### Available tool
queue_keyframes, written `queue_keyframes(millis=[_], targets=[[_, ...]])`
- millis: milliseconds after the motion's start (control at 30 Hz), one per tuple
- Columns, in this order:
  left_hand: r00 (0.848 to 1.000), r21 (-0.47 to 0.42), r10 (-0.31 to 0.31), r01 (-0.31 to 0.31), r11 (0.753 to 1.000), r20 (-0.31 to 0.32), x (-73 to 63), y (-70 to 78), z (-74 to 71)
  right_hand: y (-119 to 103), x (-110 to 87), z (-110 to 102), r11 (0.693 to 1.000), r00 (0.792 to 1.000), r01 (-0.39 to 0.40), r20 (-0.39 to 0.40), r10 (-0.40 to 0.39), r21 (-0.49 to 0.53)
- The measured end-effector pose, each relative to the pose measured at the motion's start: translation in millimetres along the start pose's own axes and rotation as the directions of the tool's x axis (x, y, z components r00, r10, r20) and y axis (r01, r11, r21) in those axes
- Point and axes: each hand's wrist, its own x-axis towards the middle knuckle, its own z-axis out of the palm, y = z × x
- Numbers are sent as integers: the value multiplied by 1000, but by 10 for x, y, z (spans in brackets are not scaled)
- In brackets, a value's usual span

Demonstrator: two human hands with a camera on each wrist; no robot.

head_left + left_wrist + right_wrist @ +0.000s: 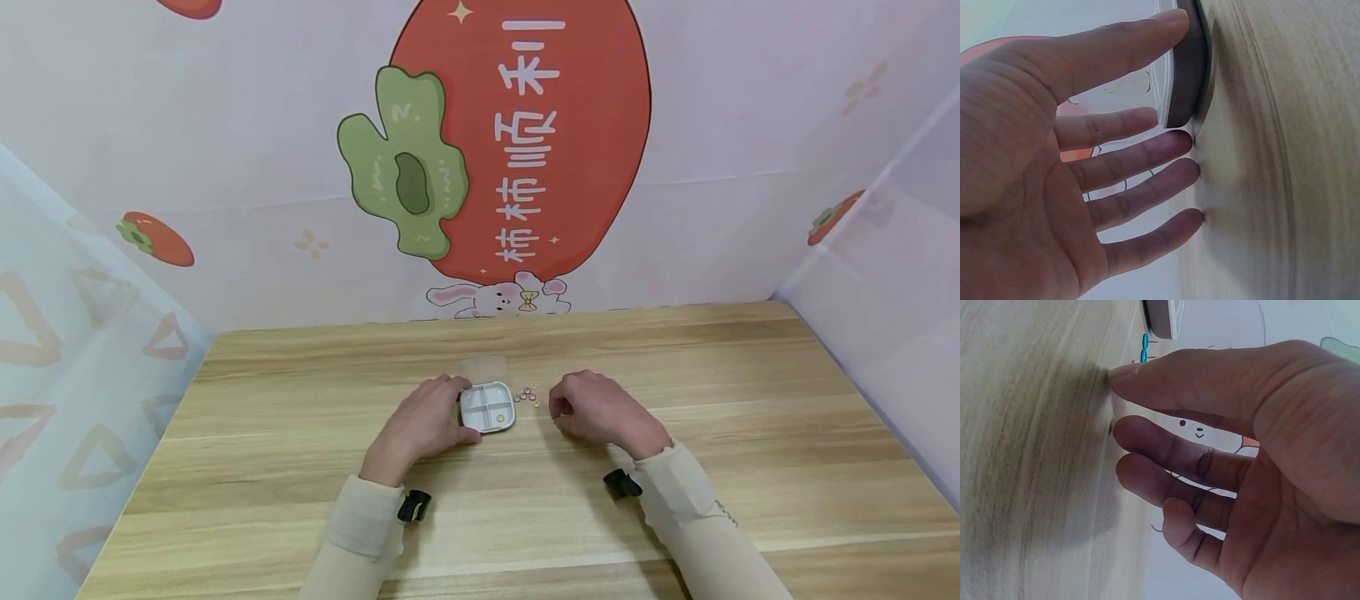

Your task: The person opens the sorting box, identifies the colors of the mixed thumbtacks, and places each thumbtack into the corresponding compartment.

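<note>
A white pill box (487,407) with four compartments lies on the table, and a small greenish-yellow round piece (500,418) sits in its near right compartment. My left hand (426,421) holds the box at its left side, thumb on the near edge and index finger at the far corner. In the left wrist view the other fingertips (1188,172) rest on the table. Several tiny bead-like pieces (527,392) lie right of the box. Just right of them, my right hand (596,408) is lowered to the table, fingers bent. Its index fingertip is hidden behind the thumb, so any held piece cannot be seen.
A pale, see-through flap (483,367) lies behind the box, perhaps its lid. The wood-grain table (262,467) meets a printed cloth backdrop (262,167) at the back, with cloth walls on both sides. Black bands (415,506) sit on both wrists.
</note>
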Motion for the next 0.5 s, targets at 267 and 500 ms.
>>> queue_keyframes(millis=[267,500], targets=[[1000,-14,-19,19,1000,6,-9,1,-15,-21,2,-19,1000,1000,-6,4,6,1],[1000,-17,-22,22,1000,15,-15,12,3,-34,-15,-19,999,999,-34,17,34,9]])
